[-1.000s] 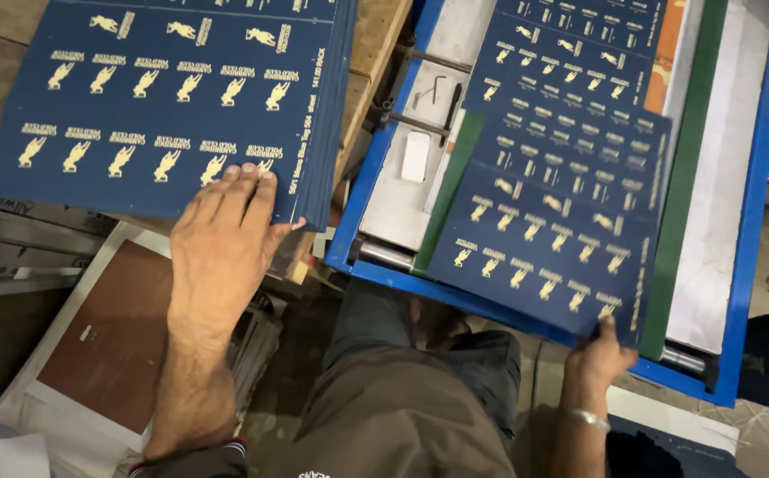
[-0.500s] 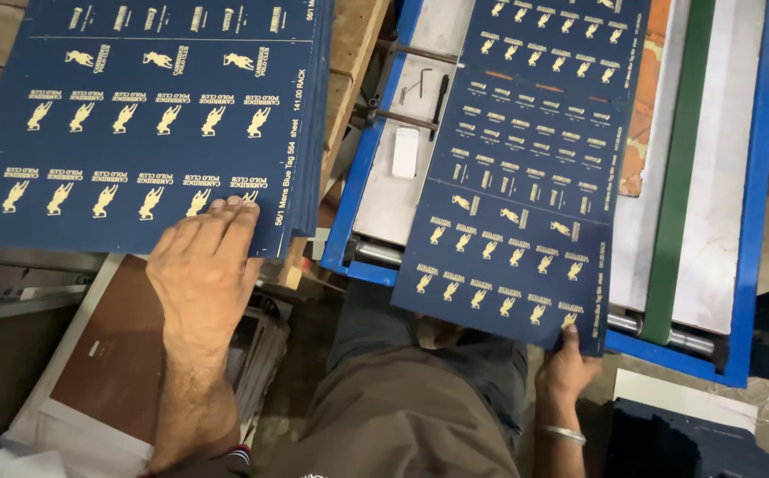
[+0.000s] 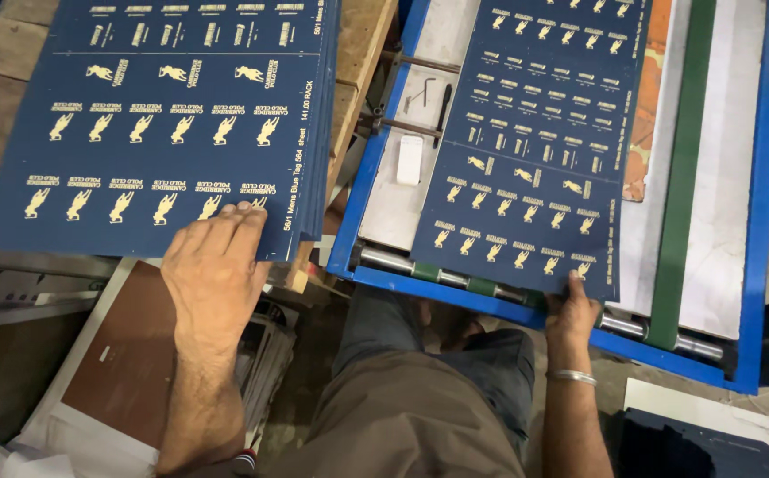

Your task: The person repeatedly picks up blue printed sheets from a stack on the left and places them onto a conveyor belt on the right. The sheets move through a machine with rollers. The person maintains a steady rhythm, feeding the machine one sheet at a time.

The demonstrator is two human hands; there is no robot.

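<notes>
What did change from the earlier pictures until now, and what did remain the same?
The right hand has kept its grip on the single navy sheet and drawn it along the blue machine bed. The left hand stays flat on the stack of navy sheets, which has not moved.

**Two sheets, one at each hand**

A stack of printed sheets [image 3: 163, 124] lies at the left on a wooden table [image 3: 362, 53], its near edge overhanging. The left hand [image 3: 212, 270] rests on the stack's near right corner. To the right stands the machine bed [image 3: 756, 221], with a single printed sheet [image 3: 535, 150] lying on it. The right hand [image 3: 575, 314] touches that sheet's near edge, over the rollers [image 3: 402, 263]. Left of the sheet, on the bed, lie a small block [image 3: 410, 159] and, behind it, a hex key [image 3: 426, 88].
</notes>
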